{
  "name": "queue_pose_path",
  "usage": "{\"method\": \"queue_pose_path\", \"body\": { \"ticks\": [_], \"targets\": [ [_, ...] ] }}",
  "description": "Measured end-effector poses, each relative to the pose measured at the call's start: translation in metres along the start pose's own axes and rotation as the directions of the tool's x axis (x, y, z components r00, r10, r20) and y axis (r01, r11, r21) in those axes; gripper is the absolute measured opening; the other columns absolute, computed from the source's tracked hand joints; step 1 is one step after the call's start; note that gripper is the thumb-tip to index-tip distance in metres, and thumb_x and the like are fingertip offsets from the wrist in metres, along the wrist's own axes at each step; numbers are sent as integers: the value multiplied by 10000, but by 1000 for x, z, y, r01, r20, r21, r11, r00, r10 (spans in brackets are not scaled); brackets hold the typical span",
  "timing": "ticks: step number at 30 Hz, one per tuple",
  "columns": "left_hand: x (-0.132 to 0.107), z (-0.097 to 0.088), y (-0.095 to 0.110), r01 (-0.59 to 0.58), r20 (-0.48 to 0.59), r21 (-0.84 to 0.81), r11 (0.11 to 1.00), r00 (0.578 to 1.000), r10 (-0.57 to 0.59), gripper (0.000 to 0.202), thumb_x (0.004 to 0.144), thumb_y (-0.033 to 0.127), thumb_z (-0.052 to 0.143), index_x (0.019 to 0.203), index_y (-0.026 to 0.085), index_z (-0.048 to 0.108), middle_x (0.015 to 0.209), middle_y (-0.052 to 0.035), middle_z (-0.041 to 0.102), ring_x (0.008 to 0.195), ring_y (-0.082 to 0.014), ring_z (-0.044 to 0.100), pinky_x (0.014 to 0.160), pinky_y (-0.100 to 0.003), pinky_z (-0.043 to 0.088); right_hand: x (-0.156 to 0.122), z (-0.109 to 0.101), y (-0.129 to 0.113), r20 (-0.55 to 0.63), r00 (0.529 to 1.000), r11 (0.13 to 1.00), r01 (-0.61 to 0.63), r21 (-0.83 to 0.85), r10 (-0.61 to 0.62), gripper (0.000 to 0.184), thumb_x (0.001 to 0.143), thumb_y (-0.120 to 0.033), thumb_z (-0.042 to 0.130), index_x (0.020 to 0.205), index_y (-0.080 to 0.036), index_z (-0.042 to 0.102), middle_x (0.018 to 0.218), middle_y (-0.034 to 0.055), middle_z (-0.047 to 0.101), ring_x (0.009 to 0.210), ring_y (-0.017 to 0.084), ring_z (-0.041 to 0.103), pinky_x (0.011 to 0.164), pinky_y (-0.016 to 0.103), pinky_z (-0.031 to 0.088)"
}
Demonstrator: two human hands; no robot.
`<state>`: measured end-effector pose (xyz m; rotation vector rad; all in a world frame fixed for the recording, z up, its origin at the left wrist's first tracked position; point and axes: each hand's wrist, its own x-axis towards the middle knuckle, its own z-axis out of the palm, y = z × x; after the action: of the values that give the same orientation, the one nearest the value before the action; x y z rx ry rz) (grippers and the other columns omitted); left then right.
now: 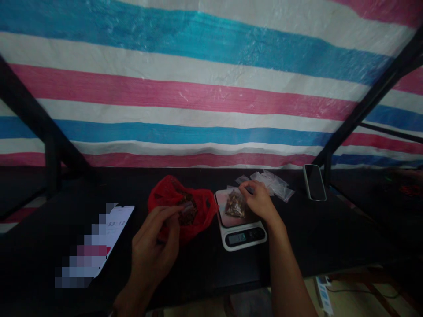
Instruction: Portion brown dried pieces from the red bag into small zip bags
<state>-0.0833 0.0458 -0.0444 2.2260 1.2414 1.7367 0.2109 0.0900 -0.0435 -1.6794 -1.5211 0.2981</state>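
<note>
**Small clear plastic bag of brown pieces (235,207) lies on a white rectangular digital scale (228,221)**

The filled bag sits just right of the lower centre of the frame, on the scale's pinkish, shiny plate. The display (238,238) has lit greenish digits — they look like 115, though a decimal point cannot be made out. The right hand (259,201) comes in from the lower right, its fingertips at the bag's upper right edge; whether they are clamped on the plastic cannot be told.

At the scale's left edge, a crumpled red plastic bag (206,216) gapes open, with loose brown pieces (188,219) inside. The left hand (153,237) is over its front rim, thumb and forefinger pointing into the opening. Something pale shows by the forefinger's tip — too dim to tell whether the fingers grip it.

Beyond the right hand lies a loose pile of thin clear plastic bags (276,187). Farther right is a dark-screened phone in a pale case (315,182). In the lower left, a phone with a lit white screen (114,237) reads "53:12"; its other writing is pixelated or too faint. All this rests on a black table (205,268). A plastic sheet striped blue, white and pink (185,97) fills the upper frame.
</note>
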Motion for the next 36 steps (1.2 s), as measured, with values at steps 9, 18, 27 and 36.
{"method": "queue_pose_path", "body": {
  "ticks": [9,18,27,36],
  "targets": [
    [-16,35,41,518,185,-321,793,856,-483,369,1006,375,603,1359,277,653,1378,-100,699,1279,-265,661,1144,-468,507,-16,-18,-75,164,964,927,142,346,-209,192,917,-393,586,859,-237,681,805,2,672,782,199,614,728,309,472],
    [-25,61,55,672,369,-739,-57,332,-868,541,879,525,738,1318,213,680,1276,-132,772,1021,-266,780,775,-329,636,-36,30,-126,201,967,917,65,393,-154,189,872,-327,682,1007,-233,777,959,56,790,820,214,712,728,321,544],
    [-35,64,60,526,469,-788,-318,180,-865,739,705,483,863,1314,141,623,948,-124,813,674,-237,770,547,-286,565,-38,62,-127,378,924,951,-62,304,-61,175,837,-233,661,921,-236,814,903,42,826,827,231,760,787,342,578],
    [-20,41,61,491,453,-799,-348,112,-884,381,890,332,635,1191,100,643,745,-40,748,516,-155,679,487,-244,530,-39,75,-138,357,934,965,-69,255,-28,190,835,-178,677,958,-230,812,913,42,831,846,231,774,804,340,572]
  ]
}}
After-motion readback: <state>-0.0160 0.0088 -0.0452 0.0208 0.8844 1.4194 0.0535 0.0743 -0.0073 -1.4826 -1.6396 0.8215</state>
